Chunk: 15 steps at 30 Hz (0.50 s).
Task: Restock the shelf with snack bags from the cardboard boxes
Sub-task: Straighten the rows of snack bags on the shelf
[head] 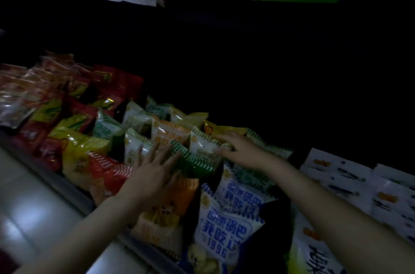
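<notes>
Hands | my left hand lies flat, fingers spread, on the green-striped crinkly snack bag on the dim shelf | right hand pinches its top | risk: a hard push tips neighbours over

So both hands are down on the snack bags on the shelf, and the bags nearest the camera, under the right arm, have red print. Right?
Not quite. The head view shows the left hand and right hand on the snack bags, but the near bags have blue print, not red.
</notes>
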{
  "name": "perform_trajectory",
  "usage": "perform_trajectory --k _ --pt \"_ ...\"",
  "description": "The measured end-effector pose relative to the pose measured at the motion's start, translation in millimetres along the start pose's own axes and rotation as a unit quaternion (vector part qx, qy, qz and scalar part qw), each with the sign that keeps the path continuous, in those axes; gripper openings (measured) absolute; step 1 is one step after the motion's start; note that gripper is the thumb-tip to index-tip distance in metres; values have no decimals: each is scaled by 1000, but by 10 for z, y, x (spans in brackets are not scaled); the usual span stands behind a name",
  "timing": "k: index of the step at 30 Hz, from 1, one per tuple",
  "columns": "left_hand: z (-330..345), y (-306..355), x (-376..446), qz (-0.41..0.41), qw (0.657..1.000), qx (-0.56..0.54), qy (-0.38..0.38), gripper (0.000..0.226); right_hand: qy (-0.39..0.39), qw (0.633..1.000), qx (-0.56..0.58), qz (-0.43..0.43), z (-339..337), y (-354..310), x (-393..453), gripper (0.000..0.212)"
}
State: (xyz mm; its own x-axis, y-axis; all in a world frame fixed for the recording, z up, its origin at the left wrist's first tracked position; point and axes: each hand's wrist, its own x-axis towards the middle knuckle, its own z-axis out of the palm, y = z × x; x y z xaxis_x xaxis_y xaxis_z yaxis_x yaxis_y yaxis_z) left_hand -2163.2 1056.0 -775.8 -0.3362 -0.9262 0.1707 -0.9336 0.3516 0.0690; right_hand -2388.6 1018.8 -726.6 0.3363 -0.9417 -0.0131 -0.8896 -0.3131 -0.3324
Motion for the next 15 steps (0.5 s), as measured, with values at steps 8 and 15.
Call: perform_trajectory --k 8,15 --pt "-125 -320 -416 -148 971 14 -186 100 -106 989 -71 -74 411 -414 218 70" --pt "-216 -273 -278 -105 969 35 -220 89 -137 986 -68 -67 367 -269 334 65"
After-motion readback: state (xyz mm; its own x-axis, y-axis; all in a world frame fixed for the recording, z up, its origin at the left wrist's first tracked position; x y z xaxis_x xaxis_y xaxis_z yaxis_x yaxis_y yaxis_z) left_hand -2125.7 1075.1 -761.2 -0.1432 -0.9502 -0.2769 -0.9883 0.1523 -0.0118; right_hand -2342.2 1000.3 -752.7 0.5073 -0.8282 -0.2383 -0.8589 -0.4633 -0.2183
